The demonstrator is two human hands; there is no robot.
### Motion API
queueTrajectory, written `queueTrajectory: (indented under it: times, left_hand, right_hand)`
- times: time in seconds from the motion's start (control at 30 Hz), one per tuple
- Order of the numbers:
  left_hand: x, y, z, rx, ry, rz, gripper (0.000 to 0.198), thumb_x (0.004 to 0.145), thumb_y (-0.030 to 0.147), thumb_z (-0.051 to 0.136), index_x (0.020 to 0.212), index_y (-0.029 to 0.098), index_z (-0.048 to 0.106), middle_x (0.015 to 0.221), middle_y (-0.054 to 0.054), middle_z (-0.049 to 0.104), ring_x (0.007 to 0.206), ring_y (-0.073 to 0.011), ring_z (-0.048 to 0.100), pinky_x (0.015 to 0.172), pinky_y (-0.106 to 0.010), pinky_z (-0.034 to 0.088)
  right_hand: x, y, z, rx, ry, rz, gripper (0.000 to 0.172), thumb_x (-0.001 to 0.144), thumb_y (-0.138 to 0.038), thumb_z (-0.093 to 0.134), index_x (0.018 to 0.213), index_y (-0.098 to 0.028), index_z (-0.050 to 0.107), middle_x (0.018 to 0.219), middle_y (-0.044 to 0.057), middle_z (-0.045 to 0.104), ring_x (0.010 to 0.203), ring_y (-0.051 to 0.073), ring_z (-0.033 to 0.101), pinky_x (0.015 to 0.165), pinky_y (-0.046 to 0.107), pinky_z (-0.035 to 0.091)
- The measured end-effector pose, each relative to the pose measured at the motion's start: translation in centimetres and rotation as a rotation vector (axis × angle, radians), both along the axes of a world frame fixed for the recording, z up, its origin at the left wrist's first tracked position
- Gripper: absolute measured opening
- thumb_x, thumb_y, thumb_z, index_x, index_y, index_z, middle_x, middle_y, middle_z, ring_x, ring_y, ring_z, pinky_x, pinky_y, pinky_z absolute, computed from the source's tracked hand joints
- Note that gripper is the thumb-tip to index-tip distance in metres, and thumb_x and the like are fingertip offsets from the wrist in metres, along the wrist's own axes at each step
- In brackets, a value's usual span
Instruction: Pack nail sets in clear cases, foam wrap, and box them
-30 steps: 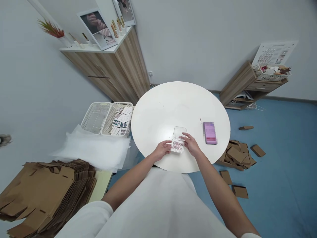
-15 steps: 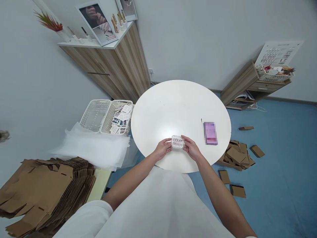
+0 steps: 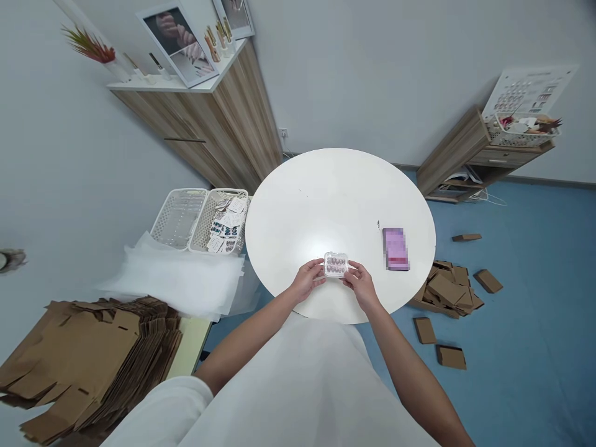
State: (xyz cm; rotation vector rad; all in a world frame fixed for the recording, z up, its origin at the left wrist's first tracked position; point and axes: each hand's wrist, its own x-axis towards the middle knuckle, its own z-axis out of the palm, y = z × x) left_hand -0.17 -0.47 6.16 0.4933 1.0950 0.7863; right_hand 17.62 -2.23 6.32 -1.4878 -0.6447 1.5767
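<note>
A small clear plastic case of press-on nails (image 3: 336, 265) is held between my two hands, near the front edge of the round white table (image 3: 344, 192). Two rows of pinkish nails show through it. My left hand (image 3: 307, 279) grips the case at its left side, thumb and fingers closed on the edge. On the opposite side, my right hand (image 3: 361, 285) has its fingers at the right edge and lower right corner. Right of my hands lies a purple box (image 3: 395, 249), its print blurred out.
Left of the table stand white baskets (image 3: 200, 226), one holding nail cards. White translucent sheets (image 3: 177, 273) and stacked flat cardboard (image 3: 93, 354) lie nearer. Small brown boxes (image 3: 449, 288) are on the blue floor at right. A wooden cabinet (image 3: 233, 118) and shelf unit (image 3: 493, 155) stand behind.
The nail case has shifted slightly right and is tilted differently, with its nails looking darker. My right hand's fingers have moved lower along the case's right edge.
</note>
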Motion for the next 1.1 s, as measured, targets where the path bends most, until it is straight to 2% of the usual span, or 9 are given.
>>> queueTrajectory:
  times: [0.1, 0.23, 0.43, 0.57, 0.7, 0.83, 0.97, 1.1]
  left_hand:
    - [0.1, -0.3, -0.1, 0.038, 0.142, -0.090, 0.040, 0.071, 0.039, 0.060, 0.106, 0.019, 0.055, 0.096, -0.008, 0.061, 0.083, -0.0152, 0.058, 0.075, -0.031, 0.045]
    - [0.3, -0.7, -0.4, 0.108, 0.287, -0.177, 0.039, 0.066, 0.038, 0.066, 0.097, 0.015, 0.060, 0.085, -0.008, 0.064, 0.076, -0.0156, 0.060, 0.074, -0.031, 0.043]
    - [0.4, -1.0, -1.2, 0.147, 0.319, -0.159, 0.032, 0.067, 0.036, 0.065, 0.089, 0.014, 0.062, 0.078, -0.006, 0.065, 0.068, -0.0130, 0.058, 0.072, -0.030, 0.044]
    - [0.3, -1.5, -1.6, 0.153, 0.385, -0.150, 0.028, 0.067, 0.034, 0.064, 0.087, 0.014, 0.063, 0.074, -0.006, 0.065, 0.064, -0.0126, 0.056, 0.068, -0.029, 0.044]
    - [-0.1, -1.9, -1.8, 0.152, 0.423, -0.122, 0.028, 0.069, 0.034, 0.062, 0.088, 0.014, 0.061, 0.076, -0.007, 0.065, 0.069, -0.0138, 0.057, 0.069, -0.028, 0.043]
    - [-1.1, -2.0, -1.8, 0.172, 0.431, -0.093, 0.033, 0.071, 0.037, 0.059, 0.097, 0.015, 0.058, 0.076, -0.006, 0.065, 0.064, -0.0130, 0.057, 0.068, -0.028, 0.043]
    - [-2.4, -2.1, -1.6, 0.187, 0.413, -0.027, 0.036, 0.079, 0.041, 0.049, 0.104, 0.017, 0.056, 0.092, -0.008, 0.063, 0.073, -0.0136, 0.059, 0.076, -0.030, 0.043]
    - [-4.3, -2.0, -1.1, 0.212, 0.450, 0.023, 0.037, 0.076, 0.039, 0.054, 0.108, 0.019, 0.055, 0.106, -0.008, 0.058, 0.090, -0.0161, 0.055, 0.082, -0.030, 0.041]
  right_hand:
    - [0.1, 0.0, -0.1, 0.021, -0.007, -0.018, 0.046, 0.060, -0.032, 0.065, 0.103, -0.023, 0.051, 0.089, 0.003, 0.060, 0.072, 0.016, 0.061, 0.068, 0.032, 0.049]
    - [0.3, -0.3, -0.4, 0.047, -0.099, -0.041, 0.044, 0.059, -0.033, 0.065, 0.099, -0.022, 0.053, 0.090, 0.004, 0.061, 0.080, 0.017, 0.059, 0.071, 0.033, 0.046]
    - [0.3, -0.9, -0.4, 0.016, -0.038, -0.024, 0.042, 0.059, -0.034, 0.066, 0.097, -0.021, 0.052, 0.088, 0.004, 0.060, 0.081, 0.017, 0.057, 0.070, 0.032, 0.046]
    - [0.0, -1.0, -0.7, 0.009, -0.085, -0.039, 0.040, 0.057, -0.032, 0.068, 0.091, -0.022, 0.051, 0.083, 0.002, 0.058, 0.076, 0.015, 0.056, 0.068, 0.031, 0.046]
    - [-0.5, -0.8, -1.3, 0.009, -0.121, -0.025, 0.038, 0.056, -0.032, 0.069, 0.086, -0.021, 0.050, 0.083, 0.001, 0.057, 0.073, 0.015, 0.056, 0.067, 0.031, 0.046]
    - [-1.6, -0.5, -1.7, 0.009, -0.086, -0.006, 0.037, 0.058, -0.035, 0.067, 0.088, -0.021, 0.051, 0.086, 0.002, 0.058, 0.074, 0.015, 0.057, 0.068, 0.032, 0.047]
    - [-2.8, -0.1, -2.1, 0.006, -0.085, 0.015, 0.036, 0.061, -0.035, 0.065, 0.092, -0.022, 0.052, 0.091, 0.003, 0.059, 0.075, 0.016, 0.058, 0.070, 0.032, 0.048]
    - [-4.6, 0.6, -2.5, 0.014, -0.123, 0.032, 0.037, 0.062, -0.036, 0.064, 0.094, -0.022, 0.053, 0.096, 0.005, 0.059, 0.077, 0.016, 0.058, 0.069, 0.031, 0.048]
